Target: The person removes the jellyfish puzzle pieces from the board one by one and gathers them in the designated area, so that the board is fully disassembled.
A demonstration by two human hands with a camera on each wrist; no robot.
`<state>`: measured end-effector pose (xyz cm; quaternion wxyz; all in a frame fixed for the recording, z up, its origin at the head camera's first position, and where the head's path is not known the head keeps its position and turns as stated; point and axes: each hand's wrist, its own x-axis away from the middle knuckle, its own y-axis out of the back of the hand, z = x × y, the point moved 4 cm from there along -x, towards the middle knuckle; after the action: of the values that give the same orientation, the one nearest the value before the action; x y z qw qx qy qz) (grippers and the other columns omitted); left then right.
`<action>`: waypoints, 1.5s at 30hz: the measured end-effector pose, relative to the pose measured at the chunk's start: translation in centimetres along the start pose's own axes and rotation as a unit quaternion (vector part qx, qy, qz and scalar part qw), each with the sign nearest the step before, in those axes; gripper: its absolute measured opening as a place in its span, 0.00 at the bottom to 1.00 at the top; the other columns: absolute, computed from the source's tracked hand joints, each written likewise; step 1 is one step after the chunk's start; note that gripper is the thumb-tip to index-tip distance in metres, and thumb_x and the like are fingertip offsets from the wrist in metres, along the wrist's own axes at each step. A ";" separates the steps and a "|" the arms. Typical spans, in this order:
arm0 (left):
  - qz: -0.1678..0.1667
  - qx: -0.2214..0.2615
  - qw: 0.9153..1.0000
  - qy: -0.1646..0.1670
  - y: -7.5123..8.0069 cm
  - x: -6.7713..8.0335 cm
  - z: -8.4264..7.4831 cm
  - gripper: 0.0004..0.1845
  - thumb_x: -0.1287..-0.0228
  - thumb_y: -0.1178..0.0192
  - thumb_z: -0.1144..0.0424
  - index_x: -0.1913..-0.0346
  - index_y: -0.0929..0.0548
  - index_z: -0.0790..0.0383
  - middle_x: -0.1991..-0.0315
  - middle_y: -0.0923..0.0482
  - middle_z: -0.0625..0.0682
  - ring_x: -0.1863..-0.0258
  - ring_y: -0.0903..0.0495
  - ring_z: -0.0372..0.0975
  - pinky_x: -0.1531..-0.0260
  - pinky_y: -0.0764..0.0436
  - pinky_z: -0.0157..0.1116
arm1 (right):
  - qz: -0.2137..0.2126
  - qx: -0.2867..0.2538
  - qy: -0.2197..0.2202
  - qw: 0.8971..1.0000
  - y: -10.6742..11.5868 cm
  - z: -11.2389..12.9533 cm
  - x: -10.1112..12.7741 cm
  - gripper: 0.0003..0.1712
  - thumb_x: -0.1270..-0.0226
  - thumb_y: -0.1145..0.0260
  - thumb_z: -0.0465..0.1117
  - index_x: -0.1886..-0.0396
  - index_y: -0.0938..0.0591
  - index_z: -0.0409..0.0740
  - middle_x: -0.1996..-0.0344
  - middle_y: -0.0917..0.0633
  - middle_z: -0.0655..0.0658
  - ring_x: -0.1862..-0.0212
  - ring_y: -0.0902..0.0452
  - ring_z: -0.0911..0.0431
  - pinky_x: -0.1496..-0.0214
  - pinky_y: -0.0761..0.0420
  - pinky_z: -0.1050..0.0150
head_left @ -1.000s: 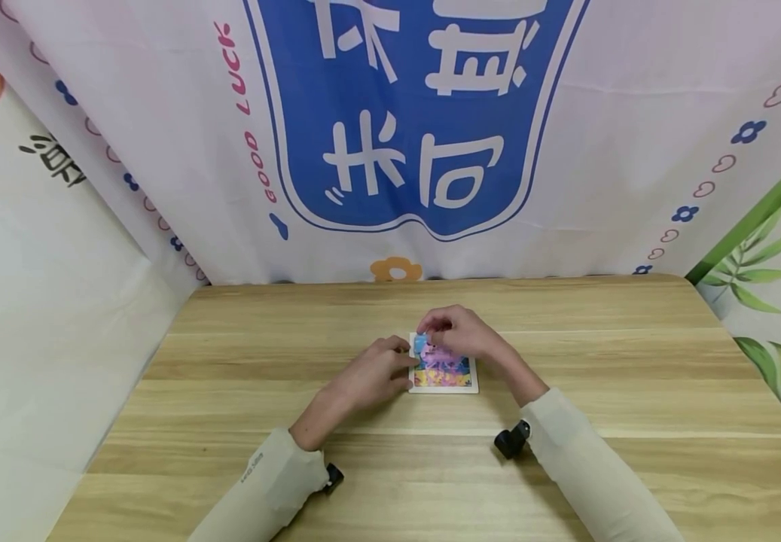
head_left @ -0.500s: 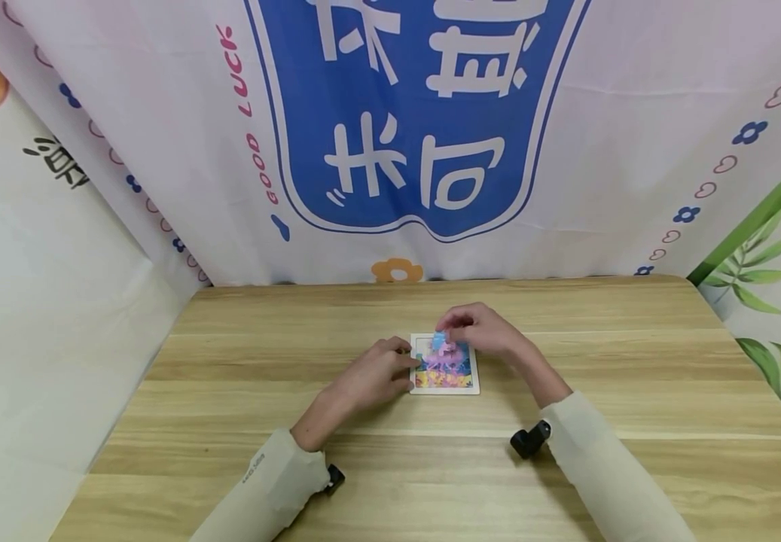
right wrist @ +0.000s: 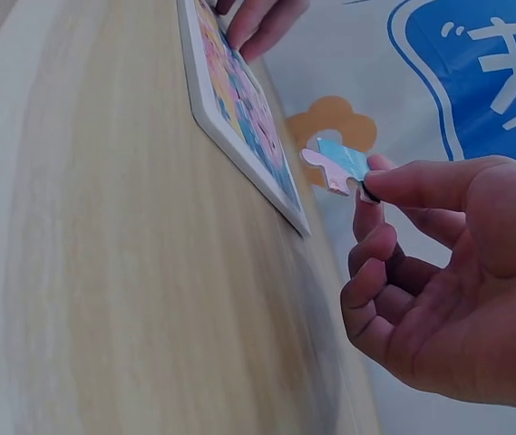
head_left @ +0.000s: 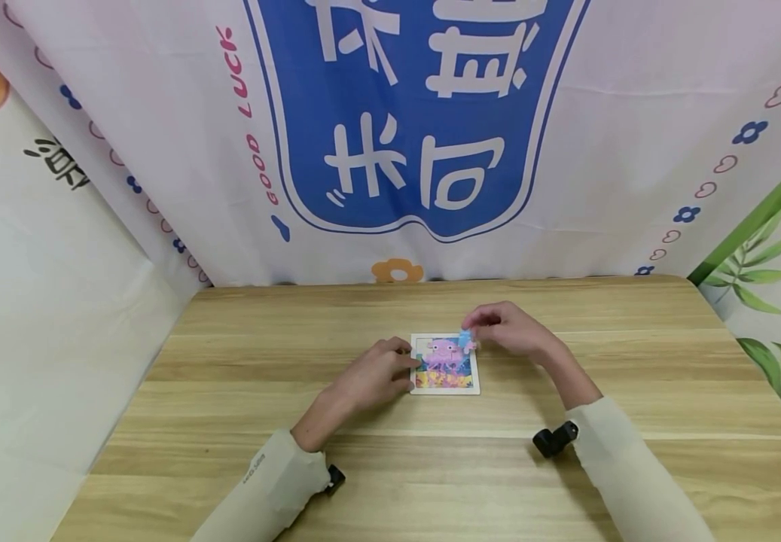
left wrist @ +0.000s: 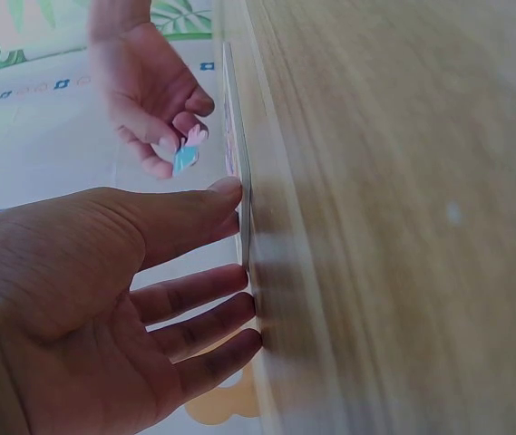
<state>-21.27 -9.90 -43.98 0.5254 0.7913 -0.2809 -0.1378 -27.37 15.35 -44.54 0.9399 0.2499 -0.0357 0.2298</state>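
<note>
Change since a second ago: the right hand (head_left: pixel 508 331) has carried the puzzle piece (head_left: pixel 468 341) from the upper left corner of the puzzle board (head_left: pixel 445 364) across to its upper right corner; the left hand (head_left: pixel 379 369) has stayed at the board's left edge.

Backdrop cloth (head_left: pixel 390 113): soft printed fabric, large blue shield with white characters, small flower and heart motifs; hangs behind the table. Only the head view shows it whole.

Table (head_left: pixel 227 421): pale wood-grain top, smooth, rectangular with rounded far corners.

Sleeves (head_left: pixel 623 470): cream cloth, one on each forearm, each with a black wrist camera mount.

Left hand: fingers straight and relaxed, tips touching the board's left rim. The left wrist view shows them lying edge-on against the board's thin side, which the head view does not resolve.

Right hand: thumb and forefinger pinch the piece, other fingers curled beneath. The right wrist view shows the piece (right wrist: pixel 337 166) held clear of the board, just beyond its corner, projecting from the fingertips toward the board.

Puzzle board: flat square, white raised frame, glossy picture of a pink jellyfish on blue with yellow and orange below; lies mid-table between the hands.

Puzzle piece: small, thin card, knobbed outline, light blue with a pink part.
</note>
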 end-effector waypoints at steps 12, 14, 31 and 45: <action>0.005 -0.005 1.000 0.007 0.0 0.1 0.0 0.21 0.27 0.29 0.60 0.35 0.13 0.61 0.29 0.22 0.60 0.29 0.23 0.53 0.27 0.21 0.50 | -0.005 0.002 -0.011 1.000 2.2 -1.2 1.4 0.14 0.22 0.35 0.37 0.42 0.13 0.38 0.51 0.16 0.40 0.53 0.29 0.49 0.54 0.25 0.60; 0.004 -0.008 1.000 0.004 0.0 0.1 0.0 0.21 0.27 0.29 0.60 0.35 0.13 0.61 0.29 0.22 0.60 0.29 0.23 0.53 0.27 0.21 0.50 | -0.007 0.001 -0.009 1.000 2.6 -1.5 1.6 0.15 0.21 0.35 0.37 0.41 0.13 0.37 0.51 0.16 0.39 0.54 0.29 0.50 0.55 0.24 0.60; 0.005 -0.007 1.000 0.005 0.0 0.1 0.0 0.21 0.27 0.29 0.61 0.35 0.13 0.61 0.28 0.22 0.60 0.29 0.23 0.53 0.26 0.22 0.50 | -0.024 0.088 0.005 0.996 4.1 -2.9 0.6 0.12 0.20 0.37 0.34 0.44 0.11 0.38 0.47 0.12 0.37 0.51 0.25 0.49 0.49 0.24 0.60; 0.003 0.009 1.000 0.005 0.2 0.1 -0.2 0.20 0.27 0.29 0.63 0.35 0.13 0.64 0.29 0.23 0.62 0.29 0.24 0.54 0.27 0.22 0.51 | -0.035 0.120 0.009 0.992 4.1 -3.4 -0.3 0.12 0.21 0.37 0.32 0.46 0.10 0.39 0.49 0.11 0.37 0.53 0.24 0.49 0.49 0.23 0.59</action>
<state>-21.10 -9.87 -43.71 0.5204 0.7956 -0.2818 -0.1298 -29.65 20.03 -45.68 0.9109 0.3602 0.0091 0.2012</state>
